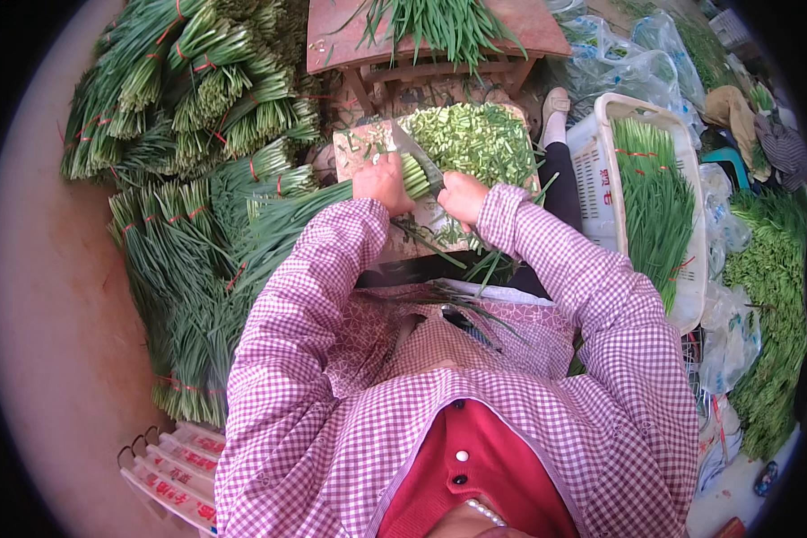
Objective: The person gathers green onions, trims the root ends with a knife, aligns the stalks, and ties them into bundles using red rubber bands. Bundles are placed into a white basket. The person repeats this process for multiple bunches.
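Note:
My left hand [382, 183] presses down on a bundle of garlic chives [414, 176], whose pale cut ends point right and whose green leaves trail left under my forearm. In my right hand [463, 198] is a kitchen knife [418, 153]; its broad blade slants up and left, right beside the cut ends. Both hands are over a low cutting board [347, 161] in front of my lap. Chopped chive stems [471, 141] are heaped across the board's far right part. My right fingers hide the knife's handle.
Banded chive bundles [195, 101] are piled at the left, against a wall [54, 202]. Beyond the board stands a reddish wooden table [350, 33] bearing more chives. A white plastic crate [592, 195] holds chives at my right, with plastic bags [612, 60] and loose greens [766, 269] around it.

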The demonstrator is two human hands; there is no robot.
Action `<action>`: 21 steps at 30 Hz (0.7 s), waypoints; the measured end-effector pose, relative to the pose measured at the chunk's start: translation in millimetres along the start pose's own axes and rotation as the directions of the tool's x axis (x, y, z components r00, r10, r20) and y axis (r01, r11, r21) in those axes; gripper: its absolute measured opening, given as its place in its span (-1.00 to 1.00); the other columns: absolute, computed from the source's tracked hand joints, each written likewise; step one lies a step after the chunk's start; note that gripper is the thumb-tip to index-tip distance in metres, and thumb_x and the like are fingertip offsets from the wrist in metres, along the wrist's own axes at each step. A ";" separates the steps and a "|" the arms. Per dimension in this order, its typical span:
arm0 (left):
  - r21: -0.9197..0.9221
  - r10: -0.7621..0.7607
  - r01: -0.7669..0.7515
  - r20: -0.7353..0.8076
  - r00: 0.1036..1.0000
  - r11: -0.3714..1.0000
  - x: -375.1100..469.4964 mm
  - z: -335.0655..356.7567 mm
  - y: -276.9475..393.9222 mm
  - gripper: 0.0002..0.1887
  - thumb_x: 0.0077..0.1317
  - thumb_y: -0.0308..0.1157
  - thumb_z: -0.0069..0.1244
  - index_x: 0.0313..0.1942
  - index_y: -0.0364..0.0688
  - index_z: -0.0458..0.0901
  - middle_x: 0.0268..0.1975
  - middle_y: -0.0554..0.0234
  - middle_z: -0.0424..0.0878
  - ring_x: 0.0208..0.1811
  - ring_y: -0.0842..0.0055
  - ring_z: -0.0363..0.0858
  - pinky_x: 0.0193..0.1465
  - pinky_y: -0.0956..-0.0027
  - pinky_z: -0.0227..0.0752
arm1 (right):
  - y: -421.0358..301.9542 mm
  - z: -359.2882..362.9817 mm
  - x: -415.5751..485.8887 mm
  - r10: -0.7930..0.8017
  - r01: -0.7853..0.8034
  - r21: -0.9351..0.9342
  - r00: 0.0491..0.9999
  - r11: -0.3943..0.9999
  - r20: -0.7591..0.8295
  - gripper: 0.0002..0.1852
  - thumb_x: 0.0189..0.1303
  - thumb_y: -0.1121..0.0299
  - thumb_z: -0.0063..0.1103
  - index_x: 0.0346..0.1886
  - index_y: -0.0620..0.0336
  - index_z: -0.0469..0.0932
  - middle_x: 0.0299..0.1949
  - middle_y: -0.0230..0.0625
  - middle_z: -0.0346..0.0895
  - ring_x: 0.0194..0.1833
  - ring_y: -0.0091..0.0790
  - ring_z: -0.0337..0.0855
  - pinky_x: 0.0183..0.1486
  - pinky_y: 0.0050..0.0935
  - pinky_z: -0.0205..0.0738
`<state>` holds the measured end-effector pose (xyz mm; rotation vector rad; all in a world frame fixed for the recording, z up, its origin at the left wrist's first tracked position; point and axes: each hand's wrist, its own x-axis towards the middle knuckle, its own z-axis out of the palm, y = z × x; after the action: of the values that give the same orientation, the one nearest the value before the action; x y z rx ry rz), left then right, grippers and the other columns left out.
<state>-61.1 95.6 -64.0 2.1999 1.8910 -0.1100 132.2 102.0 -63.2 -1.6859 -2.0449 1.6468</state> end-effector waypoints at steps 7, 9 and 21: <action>0.004 -0.012 0.012 0.015 1.000 1.000 -0.9 -11.0 2.3 -0.24 -0.11 -0.09 0.37 0.06 -0.33 0.48 0.08 -0.13 0.63 0.11 0.04 0.65 0.15 0.07 0.57 | -4.8 32.4 10.7 -0.011 -0.035 -0.189 0.971 0.981 -0.239 -0.68 0.31 0.32 0.06 -0.01 0.36 0.55 -0.17 0.19 0.70 0.05 0.26 0.67 0.11 0.05 0.55; 0.044 0.000 0.000 -0.004 1.000 0.999 -1.1 -13.1 3.0 -0.21 -0.13 -0.05 0.39 0.05 -0.32 0.47 0.08 -0.13 0.65 0.11 0.04 0.65 0.16 0.08 0.56 | -3.2 21.9 14.3 -0.071 0.028 -0.366 0.992 0.930 -0.106 -0.70 0.31 0.30 0.07 -0.05 0.32 0.62 -0.20 0.10 0.72 0.08 0.20 0.67 0.09 0.01 0.56; 0.009 0.024 -0.024 0.014 1.000 1.000 -8.2 -5.8 -0.3 -0.18 -0.19 -0.05 0.41 0.05 -0.30 0.46 0.07 -0.16 0.64 0.08 0.00 0.66 0.17 0.08 0.54 | 0.9 46.4 -10.0 -0.076 0.028 -0.226 0.975 0.974 -0.209 -0.69 0.30 0.39 0.02 -0.07 0.53 0.44 -0.28 0.37 0.63 -0.17 0.30 0.72 -0.03 0.09 0.59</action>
<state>-63.3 89.1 -56.8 2.2214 1.8601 -0.1300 109.8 63.2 -78.8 -1.7661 -2.2094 1.1950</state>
